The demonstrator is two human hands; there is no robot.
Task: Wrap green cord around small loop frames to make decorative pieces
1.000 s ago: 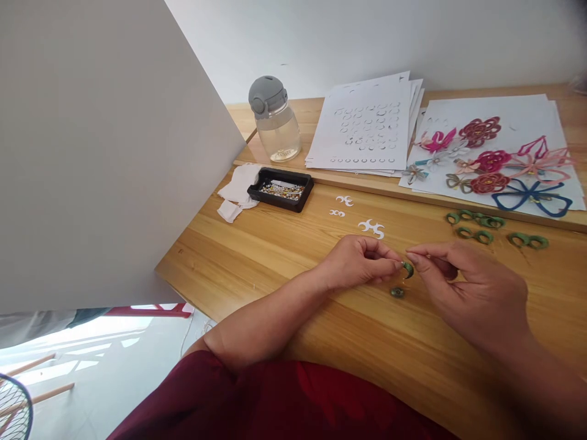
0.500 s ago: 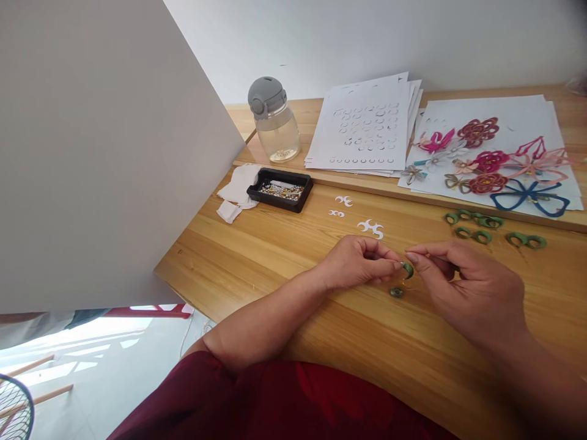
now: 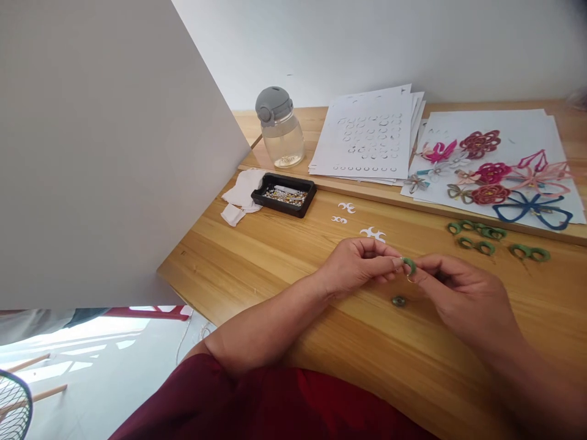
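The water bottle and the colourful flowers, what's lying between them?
In the head view, a stack of white sheets with rows of curved marks lies between the bottle and the flowers.

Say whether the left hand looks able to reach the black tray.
Probably yes: the black tray sits open-topped beyond the left hand, with nothing tall seen between them. The hand pinches a green piece, though, which may need letting go first.
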